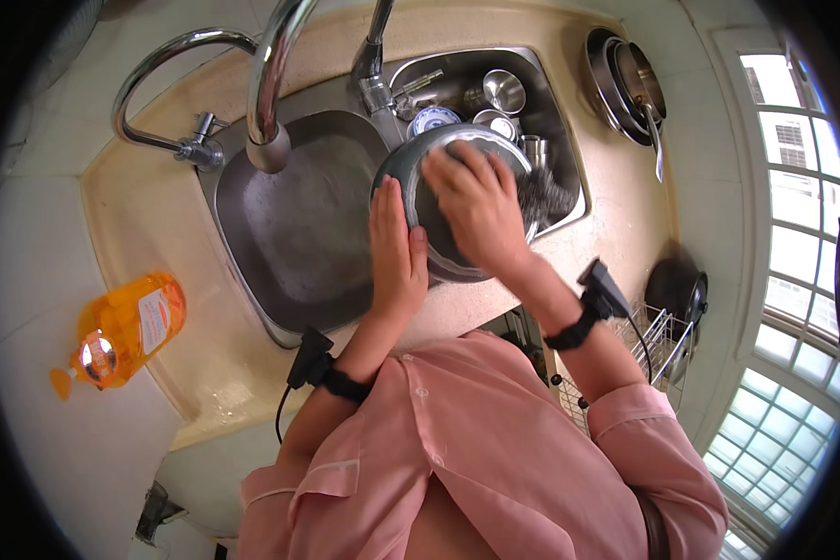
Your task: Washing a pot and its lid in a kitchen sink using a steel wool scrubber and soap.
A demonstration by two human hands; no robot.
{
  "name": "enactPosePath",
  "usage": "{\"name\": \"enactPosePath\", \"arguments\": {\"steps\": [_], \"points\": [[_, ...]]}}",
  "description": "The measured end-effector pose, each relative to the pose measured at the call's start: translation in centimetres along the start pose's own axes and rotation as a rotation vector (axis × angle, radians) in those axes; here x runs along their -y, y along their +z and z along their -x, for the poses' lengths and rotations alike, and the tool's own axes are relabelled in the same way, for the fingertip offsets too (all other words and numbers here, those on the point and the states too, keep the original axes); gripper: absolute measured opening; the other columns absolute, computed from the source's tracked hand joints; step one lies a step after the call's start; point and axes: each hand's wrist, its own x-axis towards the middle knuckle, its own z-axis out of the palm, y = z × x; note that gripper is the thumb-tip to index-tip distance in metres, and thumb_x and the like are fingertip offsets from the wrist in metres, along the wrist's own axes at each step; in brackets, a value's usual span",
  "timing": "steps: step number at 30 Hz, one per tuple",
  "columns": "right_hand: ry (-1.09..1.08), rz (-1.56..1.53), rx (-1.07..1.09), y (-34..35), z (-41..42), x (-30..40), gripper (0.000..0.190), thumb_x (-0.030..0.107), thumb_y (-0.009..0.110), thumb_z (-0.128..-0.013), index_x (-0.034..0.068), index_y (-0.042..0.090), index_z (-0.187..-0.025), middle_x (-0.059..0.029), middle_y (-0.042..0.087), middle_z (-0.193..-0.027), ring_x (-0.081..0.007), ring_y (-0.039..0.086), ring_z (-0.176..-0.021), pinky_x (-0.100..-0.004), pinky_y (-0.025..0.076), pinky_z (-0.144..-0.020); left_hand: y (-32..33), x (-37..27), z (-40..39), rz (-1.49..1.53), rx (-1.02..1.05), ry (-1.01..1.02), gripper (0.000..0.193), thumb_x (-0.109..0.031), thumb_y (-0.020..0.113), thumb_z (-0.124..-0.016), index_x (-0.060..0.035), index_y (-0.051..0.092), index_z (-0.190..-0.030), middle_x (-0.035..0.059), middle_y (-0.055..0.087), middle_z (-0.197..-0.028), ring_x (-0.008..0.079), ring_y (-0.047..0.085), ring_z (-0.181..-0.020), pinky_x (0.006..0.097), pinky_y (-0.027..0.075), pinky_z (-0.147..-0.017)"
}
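Observation:
A round dark-grey metal pot or pan [434,241] is held over the divider of the double sink, with a whitish foamy ring around the face turned up to me. My left hand [397,241] grips its left side, fingers along the outer wall and thumb at the edge. Blurred by motion, my right hand [474,199] presses its bent fingers onto the pot's face. Whether a scrubber is under those fingers is hidden. Right of the pot, a dark grey fuzzy thing [549,196] is too blurred to name.
The left basin [308,231] has a wet, soapy bottom. In the right basin [570,140] lie a blue-and-white dish [434,119], a metal funnel [504,91] and metal cups. Two taps [269,150] arch over the left side. An orange detergent bottle [129,329] lies left; nested pans [623,87] stand right.

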Motion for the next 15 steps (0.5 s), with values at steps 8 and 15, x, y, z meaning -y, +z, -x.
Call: {"name": "enactPosePath", "arguments": {"steps": [8, 15], "points": [[0.117, 0.059, -0.048, 0.1, -0.4, -2.3, 0.046, 0.015, 0.063, -0.083, 0.012, 0.064, -0.129, -0.0008, 0.056, -0.138, -0.0248, 0.046, -0.132, -0.0465, 0.034, -0.107, 0.3, -0.1, 0.0, 0.029, 0.005, -0.005, 0.059, -0.029, 0.033, -0.106, 0.0060, 0.021, -0.153, 0.0290, 0.024, -0.156, 0.0456, 0.023, -0.145, 0.0518, 0.019, -0.118], [-0.088, -0.093, 0.214, -3.5, 5.8, -0.1, 0.041, 0.014, 0.061, -0.086, 0.014, 0.065, -0.127, 0.0018, 0.053, -0.140, -0.0222, 0.046, -0.132, -0.0429, 0.036, -0.104, -0.2, 0.1, 0.2, 0.053, 0.041, -0.047, 0.061, -0.031, 0.032, -0.107, 0.0049, 0.018, -0.154, 0.0284, 0.022, -0.157, 0.0450, 0.021, -0.146, 0.0512, 0.017, -0.119]]}}
